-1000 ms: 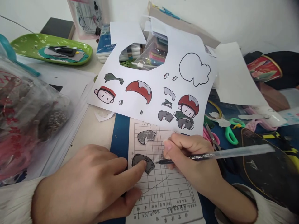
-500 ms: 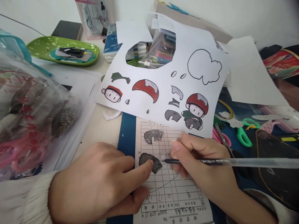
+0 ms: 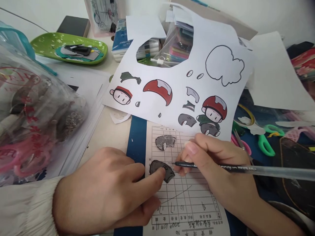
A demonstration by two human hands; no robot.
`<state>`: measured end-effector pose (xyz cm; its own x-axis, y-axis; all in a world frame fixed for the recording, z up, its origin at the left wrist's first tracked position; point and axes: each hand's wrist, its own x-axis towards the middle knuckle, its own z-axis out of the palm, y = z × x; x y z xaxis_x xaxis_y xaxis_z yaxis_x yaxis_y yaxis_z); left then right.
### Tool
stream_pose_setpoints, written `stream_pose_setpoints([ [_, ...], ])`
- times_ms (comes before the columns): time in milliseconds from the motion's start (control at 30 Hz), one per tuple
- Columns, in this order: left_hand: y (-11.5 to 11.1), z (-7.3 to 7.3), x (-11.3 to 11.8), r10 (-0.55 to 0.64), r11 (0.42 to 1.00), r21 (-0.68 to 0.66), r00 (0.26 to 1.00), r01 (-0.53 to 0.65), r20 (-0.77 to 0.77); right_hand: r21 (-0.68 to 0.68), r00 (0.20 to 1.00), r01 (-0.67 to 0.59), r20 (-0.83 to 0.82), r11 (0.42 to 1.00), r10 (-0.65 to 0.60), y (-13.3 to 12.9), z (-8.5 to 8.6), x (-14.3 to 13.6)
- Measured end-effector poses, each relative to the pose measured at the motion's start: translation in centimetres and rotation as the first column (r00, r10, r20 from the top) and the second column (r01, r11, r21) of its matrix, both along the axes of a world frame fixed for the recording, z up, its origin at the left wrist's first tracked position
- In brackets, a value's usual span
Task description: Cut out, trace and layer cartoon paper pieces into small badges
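A dark grey cut-out [image 3: 158, 168] with black outlines lies on a lined paper form [image 3: 180, 193]. My left hand [image 3: 108, 193] presses it down with the index fingertip; the thumb is apart below and the other fingers are bent. My right hand [image 3: 216, 164] is closed around a black pen with a clear barrel [image 3: 273, 172]. Its tip points left, just right of the cut-out's upper edge; whether it touches the paper I cannot tell. Above lies a second, speckled grey cut-out [image 3: 165, 142]. Behind them leans a white printed sheet [image 3: 157, 113] with cartoon figure parts and a large hole.
On the left stand a clear plastic bag [image 3: 46, 108] and a green tray [image 3: 100, 52] with paper scraps. A marker box [image 3: 120, 41] is behind the sheet. Green-handled scissors [image 3: 265, 144] and a dark pouch [image 3: 292, 177] lie at the right.
The view has shifted slightly, moving most things a little to the right. The pen tip sits slightly higher relative to the cut-out. My left fingertip stays on the cut-out.
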<state>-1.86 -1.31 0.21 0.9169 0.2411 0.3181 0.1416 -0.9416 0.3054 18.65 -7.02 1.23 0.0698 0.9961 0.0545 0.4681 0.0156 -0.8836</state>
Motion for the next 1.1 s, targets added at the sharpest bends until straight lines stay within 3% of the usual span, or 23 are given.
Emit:
stream_pose_setpoints([
  [333, 0.03, 0.03, -0.07, -0.001, 0.999, 0.037, 1.0, 0.001, 0.005, -0.049, 0.998, -0.025, -0.066, 0.998, 0.021, -0.4, 0.0, 0.2],
  [767, 0.09, -0.1, -0.03, 0.004, 0.999, 0.043, 1.0, -0.004, 0.0, 0.106, 0.977, -0.079, 0.203, 0.991, 0.057, -0.28, 0.2, 0.04],
  [1100, 0.0, 0.02, -0.09, 0.008, 0.999, 0.045, 1.0, -0.008, 0.002, 0.127, 0.974, -0.091, 0.219, 0.988, 0.062, -0.46, 0.18, -0.07],
])
